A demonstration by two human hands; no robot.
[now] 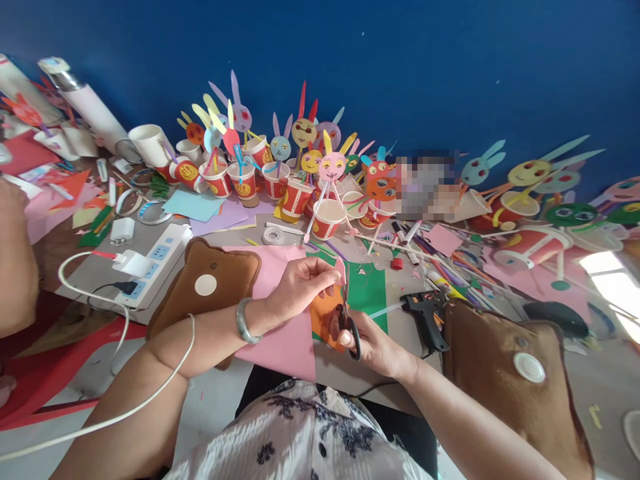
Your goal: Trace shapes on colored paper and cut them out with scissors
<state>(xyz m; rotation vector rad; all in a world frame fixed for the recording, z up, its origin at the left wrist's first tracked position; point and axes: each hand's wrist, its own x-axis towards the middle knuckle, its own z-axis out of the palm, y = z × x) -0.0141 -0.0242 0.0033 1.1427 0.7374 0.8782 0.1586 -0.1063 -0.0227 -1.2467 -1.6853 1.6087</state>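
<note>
My left hand (306, 283) pinches a small piece of pink paper (341, 267) between thumb and fingertips. In my right hand (367, 343) is a pair of scissors (354, 337) with black handles, their blades pointing up beside the pink piece. Whether the blades touch the paper I cannot tell. Beneath both hands lie sheets of pink paper (290, 347), green paper (370, 290) and orange paper (325, 310). Just beyond them stands a paper cup (329, 220) with a pink rabbit face (334, 165) above it.
A black glue gun (425, 320) lies right of the sheets, beside a brown cushion (505, 387). To the left are another brown cushion (220, 270) and a white power strip (155, 263). Several rabbit-faced cups line the blue wall (320, 40). A white cable (193, 347) crosses my left arm.
</note>
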